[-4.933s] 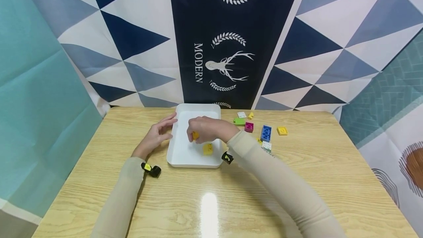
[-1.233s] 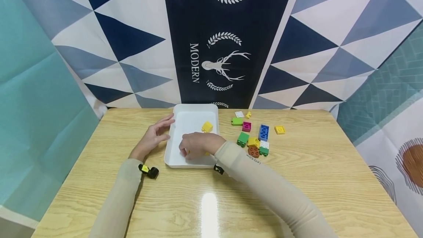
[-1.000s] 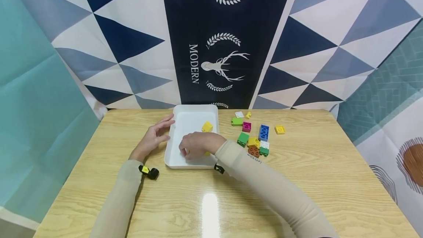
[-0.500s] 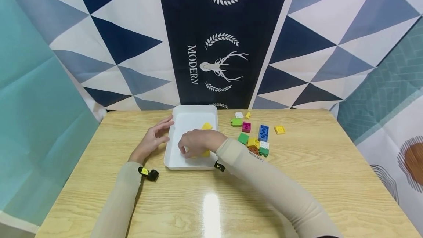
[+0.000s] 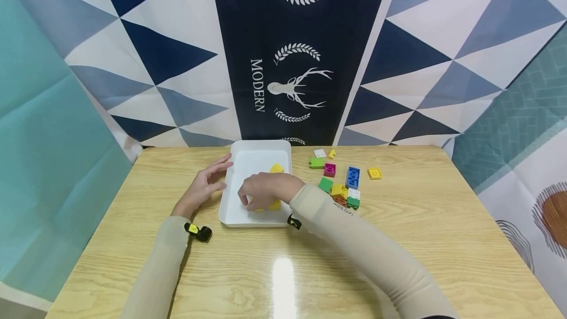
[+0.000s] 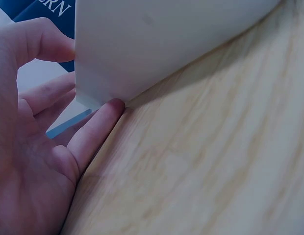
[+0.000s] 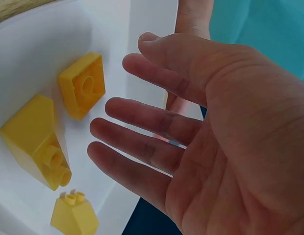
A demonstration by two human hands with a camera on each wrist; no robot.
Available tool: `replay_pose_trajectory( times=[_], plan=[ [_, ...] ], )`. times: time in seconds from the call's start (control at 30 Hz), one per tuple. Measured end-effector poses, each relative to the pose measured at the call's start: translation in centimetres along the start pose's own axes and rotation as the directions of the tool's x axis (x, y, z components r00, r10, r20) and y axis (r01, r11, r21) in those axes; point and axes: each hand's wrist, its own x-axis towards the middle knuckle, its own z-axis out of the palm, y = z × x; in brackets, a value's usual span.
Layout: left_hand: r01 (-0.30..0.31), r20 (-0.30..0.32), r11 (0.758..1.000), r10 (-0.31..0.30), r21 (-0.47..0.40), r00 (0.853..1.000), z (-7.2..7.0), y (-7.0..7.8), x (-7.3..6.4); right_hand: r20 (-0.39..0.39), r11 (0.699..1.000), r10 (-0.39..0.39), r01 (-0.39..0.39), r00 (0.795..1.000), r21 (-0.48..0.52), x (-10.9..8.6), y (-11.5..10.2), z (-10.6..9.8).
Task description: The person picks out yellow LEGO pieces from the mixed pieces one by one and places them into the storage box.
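Note:
My left hand [image 5: 201, 188] rests its outstretched fingers against the left wall of a white tray [image 5: 254, 154]. The left wrist view shows its fingertips touching the tray's outer side, low by the wood table [image 6: 191, 161]. Over the tray, my right hand [image 5: 267, 188] hovers with loosely bent fingers and nothing in them. Three yellow toy bricks lie in the tray, beside the right fingertips: a flat square brick [image 7: 82, 85] with its hollow side showing, a larger sloped brick [image 7: 32, 137] on its side, and another sloped brick [image 7: 75, 215]. In the head view the right hand partly hides them.
Right of the tray lie loose bricks: white plate [image 5: 320, 153], lime [image 5: 316, 163], magenta [image 5: 330, 169], blue [image 5: 352, 177], yellow square [image 5: 374, 173], green [image 5: 325, 184], and a white-and-green stack [image 5: 353, 198]. The right sleeve [image 5: 354, 230] crosses near them. A patterned cloth [image 5: 283, 38] hangs behind.
Earlier my right hand held a yellow brick over the tray; now it is let go among the others. The hand has risen slightly from lower in the tray. My left hand stays at the wall.

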Motion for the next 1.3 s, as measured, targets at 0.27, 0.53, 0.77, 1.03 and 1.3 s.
replay_pose_trajectory(
  times=[0.27,0.53,0.77,1.03,1.3],
  plan=[
    [0.009,0.0,1.0,-0.009,-0.001,1.0,0.1,0.2,0.1,-0.007,1.0,0.004,-0.004,1.0,-0.003,-0.3,0.6,0.1],
    [0.013,-0.007,1.0,-0.013,0.012,1.0,-0.2,0.1,-0.1,-0.003,1.0,0.025,-0.025,1.0,0.007,-0.6,1.0,-0.1],
    [0.005,0.0,1.0,-0.005,0.002,1.0,0.0,0.3,0.0,-0.001,0.998,0.034,-0.033,0.999,0.055,-1.6,1.7,-0.2],
    [0.006,-0.002,1.0,-0.006,0.021,1.0,0.1,0.2,0.1,-0.008,0.993,0.055,-0.054,0.998,0.103,-2.5,3.0,0.0],
    [0.012,-0.005,1.0,-0.012,0.015,1.0,0.1,0.2,0.0,-0.03,0.992,0.059,-0.055,0.998,0.118,-3.5,3.6,0.1]
  ],
)
